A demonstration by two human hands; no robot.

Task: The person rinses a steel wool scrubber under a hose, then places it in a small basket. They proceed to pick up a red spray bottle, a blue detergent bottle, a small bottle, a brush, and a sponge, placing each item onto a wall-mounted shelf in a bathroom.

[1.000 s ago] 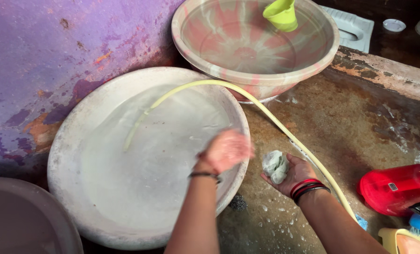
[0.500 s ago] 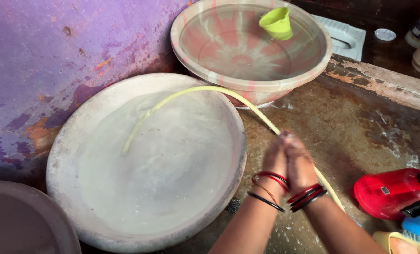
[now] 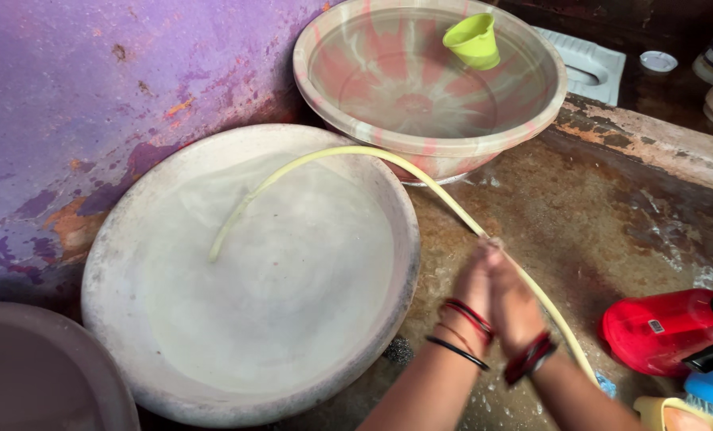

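Note:
My left hand [image 3: 470, 289] and my right hand [image 3: 516, 302] are pressed palm to palm over the wet brown floor, just right of a wide grey basin [image 3: 105, 255] of cloudy water. Both are motion-blurred. The small grey cloth wad seen earlier in my right palm is hidden between them. A pale yellow hose [image 3: 324, 156] arcs from the basin's water past my fingertips and under my right wrist. Bangles sit on both wrists.
A pink marbled basin [image 3: 420, 146] with a green cup [image 3: 474, 40] in it stands behind. A red container [image 3: 659, 331], a blue brush [image 3: 711, 391] and a yellow item [image 3: 675, 415] lie at the right. A dark basin [image 3: 29, 375] sits bottom left below the purple wall [image 3: 69, 96].
My left hand left the grey basin and closed against my right palm over the cloth wad. The joined hands have since shifted slightly lower and are rubbing.

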